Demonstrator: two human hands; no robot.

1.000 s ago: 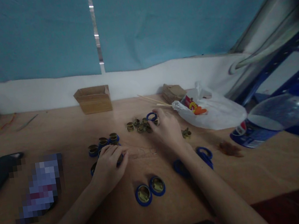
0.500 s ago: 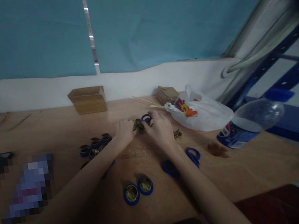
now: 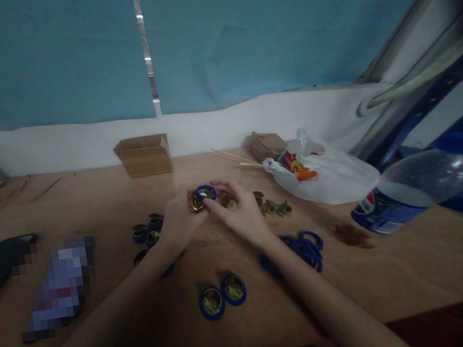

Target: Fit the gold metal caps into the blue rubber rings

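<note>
Over the middle of the table my two hands meet. Between the fingers of my left hand (image 3: 181, 215) is a round gold-coloured metal piece (image 3: 196, 202), partly hidden. My right hand (image 3: 236, 207) is closed on a blue ring (image 3: 205, 188), which it holds right against that metal piece. Behind the right hand lie several loose gold metal pieces (image 3: 277, 208). More blue rings (image 3: 306, 249) are piled by the right forearm. Blue rings with gold pieces inside form a cluster (image 3: 153, 237) left of my left hand. Two more such filled rings (image 3: 212, 301) lie nearer me.
Behind my hands stands an open cardboard box (image 3: 145, 158). A white plastic bag (image 3: 330, 174), a brown packet (image 3: 267, 144) and thin sticks (image 3: 229, 155) lie back right. A plastic bottle (image 3: 410, 188) is at the right, a dark phone (image 3: 1, 266) at the left.
My right hand has brought the blue ring left and onto the gold piece in my left hand. The camera view has shifted slightly to the left.
</note>
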